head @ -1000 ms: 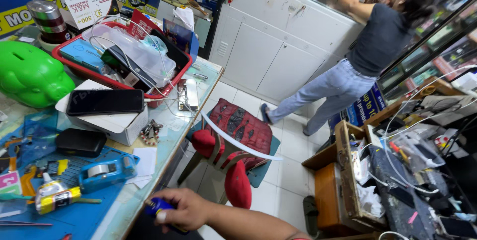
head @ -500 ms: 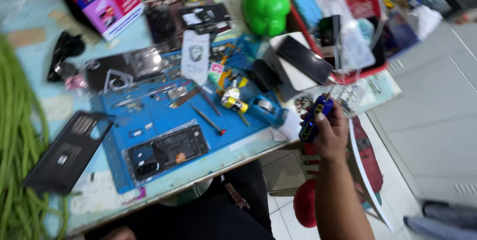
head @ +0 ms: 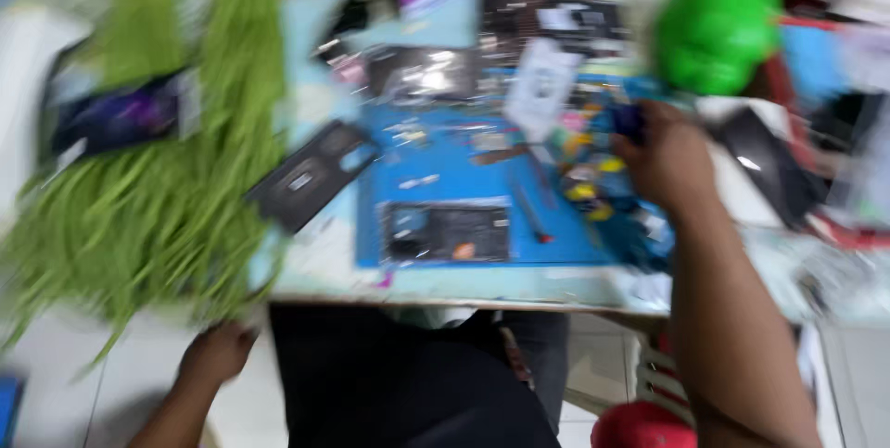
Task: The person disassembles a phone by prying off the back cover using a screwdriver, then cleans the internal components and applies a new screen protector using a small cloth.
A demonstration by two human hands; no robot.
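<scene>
nearest, below the counter's (head: 445, 300) front edge, the person's left hand (head: 215, 355) hangs low at the left by the lap, touching nothing that shows; motion blur hides whether its grip is spread or pressed together. on the near part of the counter lies a blue rectangular work mat (head: 464, 184) with a dark opened phone body (head: 447, 232) on it, and a bundle of green cords (head: 176, 161) sprawls to the left. farther right, the right hand (head: 669, 159) is closed around a small dark blue tool (head: 629, 121), which sits in its grip over the mat's right edge. the tool looks light, stiff and short, probably best held round its middle. far right sits a green rounded plastic figure (head: 718, 26).
</scene>
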